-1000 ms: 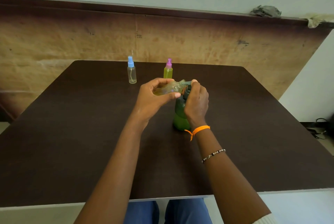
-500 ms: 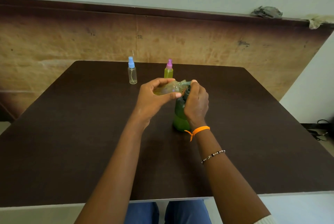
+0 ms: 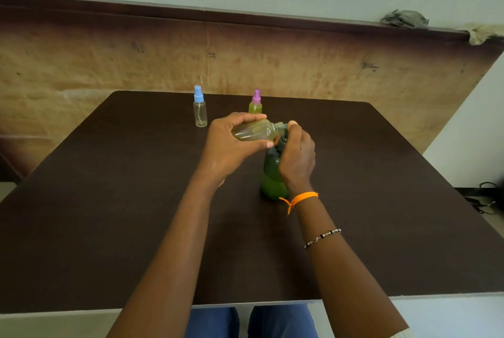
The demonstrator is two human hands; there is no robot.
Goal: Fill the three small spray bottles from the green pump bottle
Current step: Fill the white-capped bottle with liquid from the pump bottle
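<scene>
Dark tabletop (image 3: 109,201) below; my left hand (image 3: 229,146) grips the uncapped spray bottle (image 3: 253,131) sideways, mouth at the nozzle, while my right hand (image 3: 297,155) clasps the green pump bottle (image 3: 272,182), pumping.

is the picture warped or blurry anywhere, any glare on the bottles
Head view: wide-angle bend curves the wall ledge and table edges; focus is fairly sharp, light soft and even; only faint sheen on the uncapped spray bottle held by the left hand, no harsh glare.
</scene>
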